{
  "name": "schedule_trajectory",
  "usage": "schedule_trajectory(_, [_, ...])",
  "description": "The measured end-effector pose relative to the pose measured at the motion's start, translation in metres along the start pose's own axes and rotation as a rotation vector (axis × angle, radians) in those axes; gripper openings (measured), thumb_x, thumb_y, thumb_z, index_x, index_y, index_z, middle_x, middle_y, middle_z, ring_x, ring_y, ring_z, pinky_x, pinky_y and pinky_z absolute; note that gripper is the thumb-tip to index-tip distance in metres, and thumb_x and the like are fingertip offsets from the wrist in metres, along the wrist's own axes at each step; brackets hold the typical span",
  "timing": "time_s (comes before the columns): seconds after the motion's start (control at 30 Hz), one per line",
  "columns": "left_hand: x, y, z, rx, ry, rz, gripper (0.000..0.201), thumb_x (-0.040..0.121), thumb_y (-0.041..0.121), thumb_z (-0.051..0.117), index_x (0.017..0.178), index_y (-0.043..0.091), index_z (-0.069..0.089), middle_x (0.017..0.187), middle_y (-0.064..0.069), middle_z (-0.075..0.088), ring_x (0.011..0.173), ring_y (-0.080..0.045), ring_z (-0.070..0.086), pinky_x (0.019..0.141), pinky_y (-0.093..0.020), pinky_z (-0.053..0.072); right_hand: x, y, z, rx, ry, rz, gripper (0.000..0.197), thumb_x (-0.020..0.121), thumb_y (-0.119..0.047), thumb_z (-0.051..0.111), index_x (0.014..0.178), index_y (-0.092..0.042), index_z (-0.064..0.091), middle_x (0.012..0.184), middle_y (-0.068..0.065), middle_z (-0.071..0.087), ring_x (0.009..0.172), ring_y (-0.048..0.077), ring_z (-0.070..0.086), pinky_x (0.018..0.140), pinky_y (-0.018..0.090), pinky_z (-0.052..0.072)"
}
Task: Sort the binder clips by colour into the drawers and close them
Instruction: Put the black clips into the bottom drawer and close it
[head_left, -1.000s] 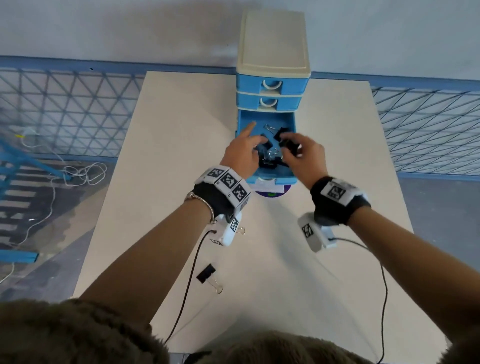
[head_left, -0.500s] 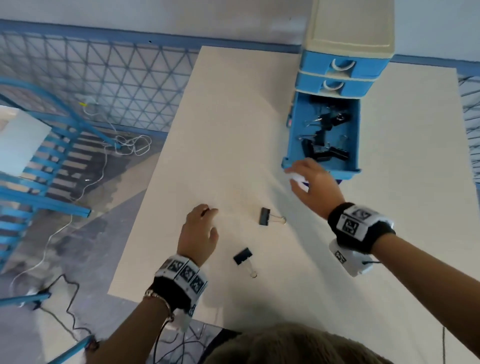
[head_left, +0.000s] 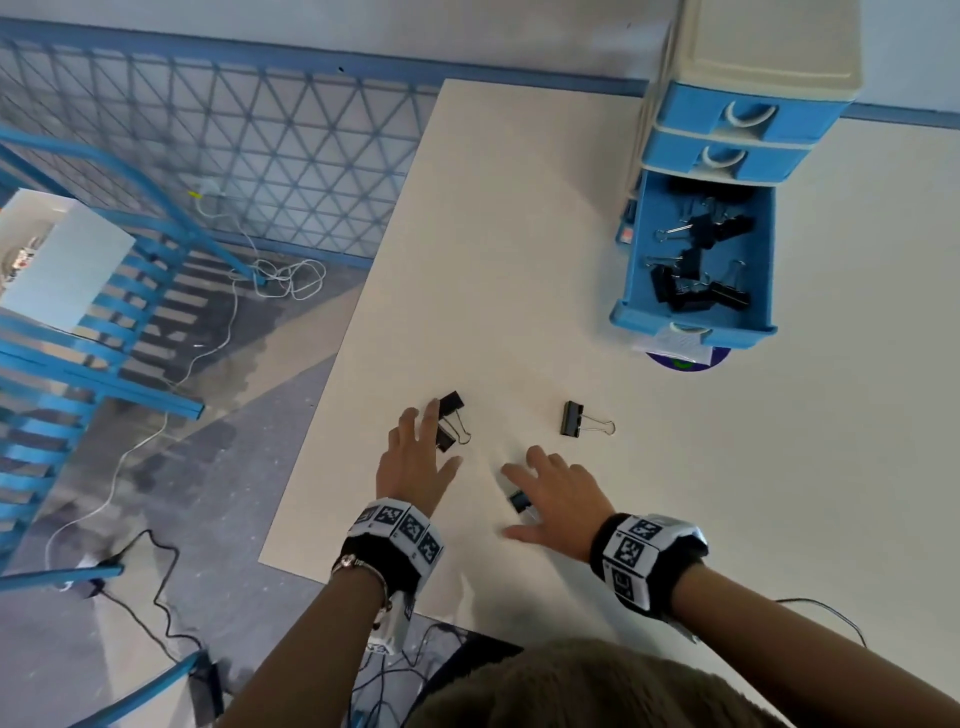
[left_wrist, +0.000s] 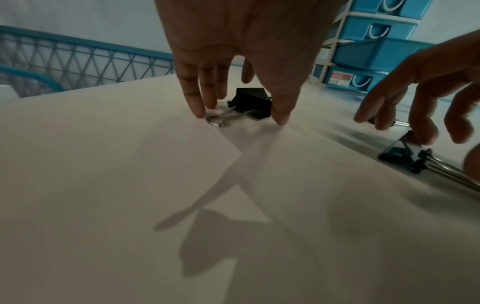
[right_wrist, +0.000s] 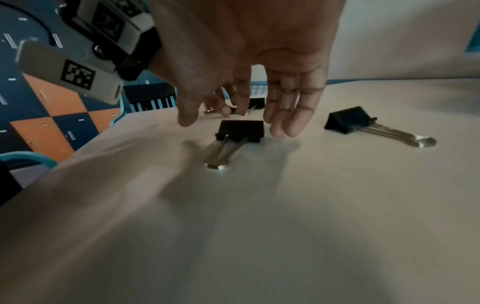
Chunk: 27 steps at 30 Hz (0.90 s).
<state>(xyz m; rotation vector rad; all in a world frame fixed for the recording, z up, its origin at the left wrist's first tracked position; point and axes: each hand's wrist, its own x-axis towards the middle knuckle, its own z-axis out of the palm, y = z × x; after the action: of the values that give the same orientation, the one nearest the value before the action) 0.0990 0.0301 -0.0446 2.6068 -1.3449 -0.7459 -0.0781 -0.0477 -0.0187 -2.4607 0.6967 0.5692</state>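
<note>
On the white table (head_left: 519, 234), near its front-left corner, both hands reach down over loose black binder clips. Measured from the blue drawer unit (head_left: 737, 119) standing at the table's far edge, the hands are well apart from it, toward the person and to the left.

The left hand (head_left: 415, 462) has its fingers straight and slightly spread, tips down at the table. From the left wrist view, its fingertips (left_wrist: 197, 107) touch or nearly touch the wire handle of a black clip (left_wrist: 253, 103), and the thumb comes down at the clip's other side; nothing is gripped. In the head view two clips lie by this hand: one (head_left: 451, 402) just past the fingertips and another (head_left: 445, 439) partly under the fingers.

The right hand (head_left: 561, 499) is also spread wide, fingers straight, hovering over a small black clip (head_left: 519, 501) that lies between thumb and fingers. From the right wrist view that clip (right_wrist: 241, 128) sits flat on the table, its handles pointing toward the camera; whether the fingertips already touch it is hard to say.

A fourth clip (head_left: 572, 419) lies alone, nearer the drawer unit than either hand.

The unit's lowest drawer (head_left: 636, 249) is pulled open and holds a heap of black clips (head_left: 696, 260). Both drawers above it are closed.
</note>
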Motion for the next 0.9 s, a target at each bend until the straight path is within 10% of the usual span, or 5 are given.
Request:
schedule_trajectory(0.27, [0.002,0.001,0.004,-0.011,0.05,0.038,0.052,0.088,0.022,0.055,0.135,0.01,0.035,0.125,-0.013,0.05,0.107,-0.032,0.047,0.076,-0.043,0.047,-0.003,0.0,0.003,0.08,0.026,0.096,0.028,0.089,-0.018,0.048,0.113,-0.006,0.047,0.12,0.017,0.042,0.102,0.032,0.049,0.073,0.037,0.042])
schedule_trajectory(0.5, [-0.006,-0.005,-0.003,-0.161,0.085,0.075,0.056,0.079,0.012,0.059,0.131,0.013,0.039,0.119,-0.01,0.05,0.098,-0.028,0.051,0.069,-0.038,0.049,-0.002,0.037,-0.023,0.22,0.408,0.258,0.031,0.068,-0.009,0.068,0.098,-0.007,0.062,0.103,0.021,0.056,0.086,0.04,0.057,0.062,0.039,0.049])
schedule_trajectory(0.73, [0.012,0.015,-0.013,-0.065,0.081,0.198,0.059,0.077,0.004,0.06,0.13,0.019,0.041,0.117,-0.018,0.047,0.088,-0.035,0.054,0.06,-0.04,0.051,0.022,0.049,-0.035,0.136,0.283,0.281,0.045,0.087,-0.008,0.046,0.13,-0.018,0.044,0.135,0.014,0.041,0.12,0.033,0.04,0.087,0.044,0.048])
schedule_trajectory(0.9, [0.019,0.019,-0.006,0.22,0.031,0.325,0.065,0.046,0.002,0.083,0.107,0.015,0.064,0.093,-0.016,0.062,0.061,-0.028,0.058,0.034,-0.027,0.045,0.021,0.048,-0.026,0.102,0.165,0.216,0.043,0.086,-0.021,0.053,0.128,-0.018,0.045,0.141,0.015,0.033,0.126,0.034,0.035,0.096,0.042,0.042])
